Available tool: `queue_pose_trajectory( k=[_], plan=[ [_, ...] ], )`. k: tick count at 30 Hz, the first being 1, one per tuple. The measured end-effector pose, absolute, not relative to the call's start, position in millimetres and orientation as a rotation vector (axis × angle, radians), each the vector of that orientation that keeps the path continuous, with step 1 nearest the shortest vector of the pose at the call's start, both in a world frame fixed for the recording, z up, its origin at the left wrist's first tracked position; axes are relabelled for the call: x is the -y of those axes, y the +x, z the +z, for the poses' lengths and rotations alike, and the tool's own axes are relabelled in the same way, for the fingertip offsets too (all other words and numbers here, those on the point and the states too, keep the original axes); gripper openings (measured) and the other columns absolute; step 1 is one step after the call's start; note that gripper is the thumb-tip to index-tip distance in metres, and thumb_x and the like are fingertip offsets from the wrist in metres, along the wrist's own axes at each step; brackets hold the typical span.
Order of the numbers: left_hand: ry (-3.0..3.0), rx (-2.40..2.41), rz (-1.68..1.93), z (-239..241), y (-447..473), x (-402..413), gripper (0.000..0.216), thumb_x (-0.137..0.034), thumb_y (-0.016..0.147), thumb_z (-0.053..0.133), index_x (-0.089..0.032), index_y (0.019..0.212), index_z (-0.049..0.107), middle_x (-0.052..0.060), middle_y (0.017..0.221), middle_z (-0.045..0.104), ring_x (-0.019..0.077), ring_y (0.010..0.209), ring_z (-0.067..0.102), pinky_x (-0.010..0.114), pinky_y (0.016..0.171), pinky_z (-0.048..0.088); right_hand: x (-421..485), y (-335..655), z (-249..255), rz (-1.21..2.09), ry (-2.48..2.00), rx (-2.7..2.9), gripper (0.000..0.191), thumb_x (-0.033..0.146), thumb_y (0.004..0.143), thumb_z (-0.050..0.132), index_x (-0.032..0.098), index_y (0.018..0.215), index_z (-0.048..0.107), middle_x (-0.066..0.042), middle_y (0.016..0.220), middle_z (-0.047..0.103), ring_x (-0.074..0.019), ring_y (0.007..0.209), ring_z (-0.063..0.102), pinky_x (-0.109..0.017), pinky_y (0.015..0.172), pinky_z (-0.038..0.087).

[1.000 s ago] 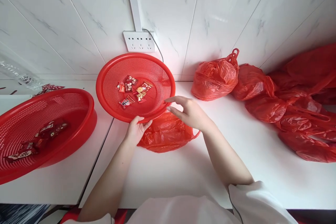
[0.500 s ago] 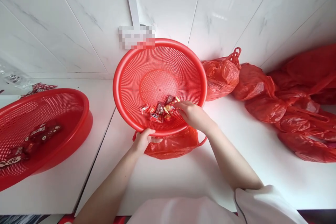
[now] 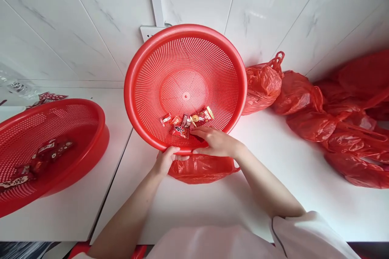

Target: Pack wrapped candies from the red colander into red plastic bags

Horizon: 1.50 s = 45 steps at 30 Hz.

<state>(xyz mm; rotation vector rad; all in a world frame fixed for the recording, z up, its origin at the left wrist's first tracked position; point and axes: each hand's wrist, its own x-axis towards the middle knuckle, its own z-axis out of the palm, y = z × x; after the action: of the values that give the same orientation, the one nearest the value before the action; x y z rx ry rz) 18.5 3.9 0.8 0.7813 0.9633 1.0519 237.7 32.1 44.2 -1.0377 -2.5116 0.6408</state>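
Note:
A large red mesh plastic basket [image 3: 186, 32] is tilted towards me, its near rim above a red plastic bag [image 3: 200, 170]. My left hand [image 3: 165, 161] grips the near rim, thumb on top. Several small wrapped candies [image 3: 179, 130] lie low inside the basket, among them a longer red-and-gold packet [image 3: 202, 117]. My right hand [image 3: 217, 142] is bent over the near wall, to the right of the left hand. Its fingers curl down inside over a dark wrapped candy, partly hidden, and its thumb lies by the rim.
On the left stands a second red basket [image 3: 103, 129] holding several wrapped snacks [image 3: 47, 149]. A tied red bag [image 3: 263, 85] and several more filled red bags [image 3: 306, 125] line the wall on the right. A wall socket [image 3: 147, 31] is behind the basket.
My right hand has moved left and towards me, from the candies to the near rim. The basket tilts more towards me. Some candies have gone from sight, and the red-and-gold packet now shows fully.

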Motion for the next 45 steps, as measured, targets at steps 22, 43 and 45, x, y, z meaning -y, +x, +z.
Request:
queue_pose_trajectory(
  k=[22,43,45],
  plan=[
    [0.776,-0.947,1.194,-1.3,6.0,-16.4,0.029,-0.018,0.070,0.065,-0.016,0.099,0.064,0.007,0.102,0.070,0.0286,0.100,0.066,0.037,0.068,0.062,-26.3,247.7,61.0,1.372,-1.128,2.027,0.017,0.033,0.090,0.053,0.019,0.095,0.060,-0.001,0.081,0.066,-0.0142,0.068,0.063,-0.029,0.062,0.056],
    [0.774,-0.899,1.109,-1.1,16.1,-6.7,0.033,-0.019,0.070,0.065,-0.013,0.102,0.063,0.011,0.107,0.070,0.0330,0.104,0.065,0.038,0.069,0.061,-23.4,225.4,54.3,0.503,-1.142,2.227,0.026,0.032,0.097,0.043,0.016,0.113,0.056,-0.012,0.108,0.064,-0.0220,0.098,0.062,-0.036,0.086,0.049],
    [0.782,-0.874,1.064,-2.5,19.2,-2.0,0.037,-0.019,0.071,0.065,-0.014,0.107,0.062,0.011,0.109,0.069,0.0327,0.105,0.065,0.037,0.068,0.061,-23.4,216.6,46.8,0.510,-1.044,2.307,0.045,0.041,0.095,0.048,0.015,0.132,0.047,-0.017,0.131,0.055,-0.0271,0.122,0.052,-0.043,0.101,0.043]
  ],
)
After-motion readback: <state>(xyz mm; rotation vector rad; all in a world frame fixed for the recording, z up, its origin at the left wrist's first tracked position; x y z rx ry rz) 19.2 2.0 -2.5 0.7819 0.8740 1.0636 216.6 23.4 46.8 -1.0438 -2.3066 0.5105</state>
